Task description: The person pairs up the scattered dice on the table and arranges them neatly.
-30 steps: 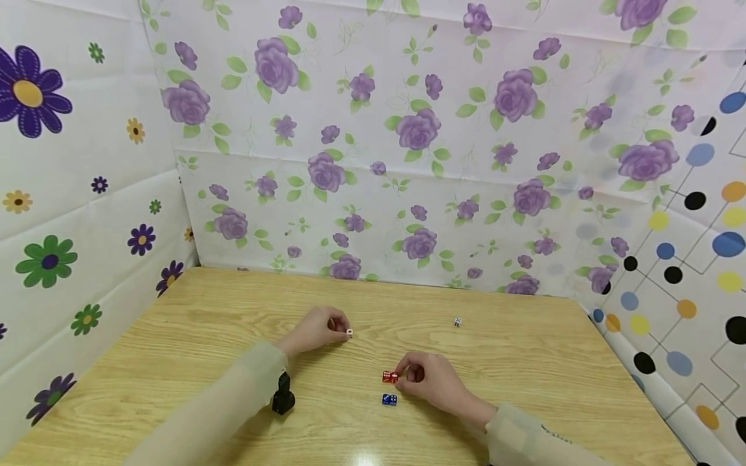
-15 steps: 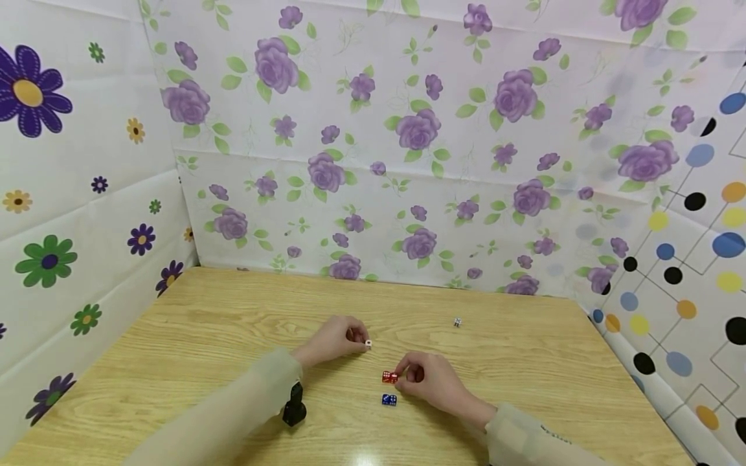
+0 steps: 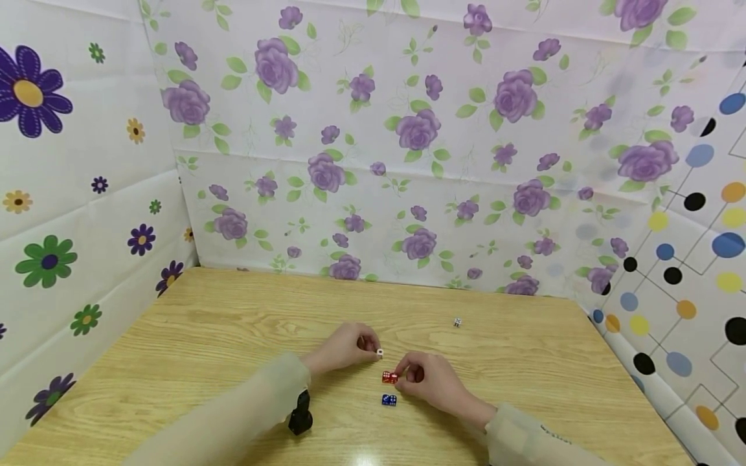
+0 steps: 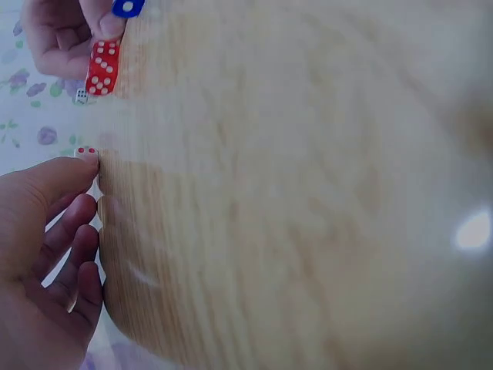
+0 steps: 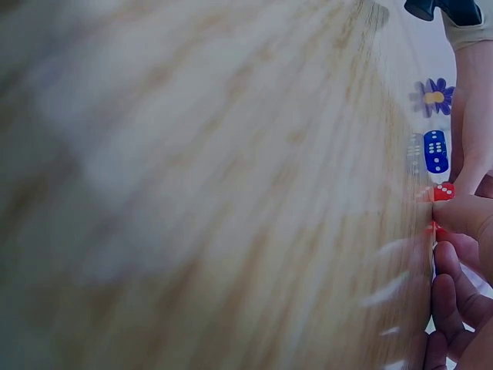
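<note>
Between thumb and fingertips, my left hand pinches a white die; red pips show on it in the left wrist view. My right hand holds the right one of two red dice, which sit side by side on the table, a little nearer to me than the white die. Just in front of the red pair, closer to me, lie two blue dice, also side by side. In the right wrist view my thumb partly hides the red dice.
A second white die with dark pips lies farther back on the wooden table, to the right. A black device is strapped at my left wrist. Patterned cloths stand at the back and both sides.
My left hand has moved right and toward me with the white die, coming close to the red pair. My right hand and the other dice have stayed in place.
</note>
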`<state>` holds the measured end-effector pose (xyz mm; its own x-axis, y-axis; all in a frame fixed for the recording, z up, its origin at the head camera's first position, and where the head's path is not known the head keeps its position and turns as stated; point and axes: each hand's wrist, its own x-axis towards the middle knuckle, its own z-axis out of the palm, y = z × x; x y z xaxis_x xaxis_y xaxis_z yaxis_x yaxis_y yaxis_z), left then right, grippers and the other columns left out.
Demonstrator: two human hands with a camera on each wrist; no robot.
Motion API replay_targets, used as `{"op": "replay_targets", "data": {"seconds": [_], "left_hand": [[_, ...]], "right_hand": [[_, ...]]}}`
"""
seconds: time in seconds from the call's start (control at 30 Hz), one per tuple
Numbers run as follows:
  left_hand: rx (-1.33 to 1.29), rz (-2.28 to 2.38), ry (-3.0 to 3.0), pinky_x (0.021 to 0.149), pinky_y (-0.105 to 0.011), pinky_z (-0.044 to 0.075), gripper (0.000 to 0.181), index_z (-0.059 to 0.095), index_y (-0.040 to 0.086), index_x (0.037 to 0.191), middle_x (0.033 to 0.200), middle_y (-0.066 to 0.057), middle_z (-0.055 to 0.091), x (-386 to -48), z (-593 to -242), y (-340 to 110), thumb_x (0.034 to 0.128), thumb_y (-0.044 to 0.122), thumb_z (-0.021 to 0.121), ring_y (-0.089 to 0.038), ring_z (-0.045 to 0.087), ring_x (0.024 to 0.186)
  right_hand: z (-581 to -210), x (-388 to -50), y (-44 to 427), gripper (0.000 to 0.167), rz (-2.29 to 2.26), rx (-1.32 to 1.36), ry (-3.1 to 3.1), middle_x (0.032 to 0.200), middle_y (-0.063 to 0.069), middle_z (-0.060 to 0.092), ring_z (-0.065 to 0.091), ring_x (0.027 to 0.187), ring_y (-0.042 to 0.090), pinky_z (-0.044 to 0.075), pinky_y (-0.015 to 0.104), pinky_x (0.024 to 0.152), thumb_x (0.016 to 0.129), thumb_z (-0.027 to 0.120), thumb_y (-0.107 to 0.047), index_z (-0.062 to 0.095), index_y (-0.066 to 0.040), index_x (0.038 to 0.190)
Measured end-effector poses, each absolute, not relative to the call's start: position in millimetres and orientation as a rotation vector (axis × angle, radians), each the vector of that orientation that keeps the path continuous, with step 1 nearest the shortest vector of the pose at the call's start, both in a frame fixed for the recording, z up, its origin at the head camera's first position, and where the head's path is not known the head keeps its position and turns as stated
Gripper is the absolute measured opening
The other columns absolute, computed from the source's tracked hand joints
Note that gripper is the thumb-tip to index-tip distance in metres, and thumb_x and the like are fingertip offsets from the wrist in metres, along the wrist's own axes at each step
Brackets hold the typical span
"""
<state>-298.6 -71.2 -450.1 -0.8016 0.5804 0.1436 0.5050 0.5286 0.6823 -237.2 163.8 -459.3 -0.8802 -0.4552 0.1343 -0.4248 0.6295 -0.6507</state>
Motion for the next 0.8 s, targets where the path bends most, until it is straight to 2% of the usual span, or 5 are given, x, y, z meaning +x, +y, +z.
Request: {"op": "replay_targets", "data": {"seconds": [0.8], "left_hand": [[1.004,1.107,2.653,0.063,-0.02,0.045,0.005,0.072,0.015,0.088,0.078,0.003,0.064,-294,-455,-61,0.0859,0.016,0.077,-0.004,0.054,0.068]], "right_hand": [[-460,-238,163,0.009,-1.107,-0.733,2.795,0.072,-0.01,0.062,0.05,0.058,0.0,0.043,0.019,0.055,0.086,0.076,-0.022,0.071,-0.024,0.092]]}}
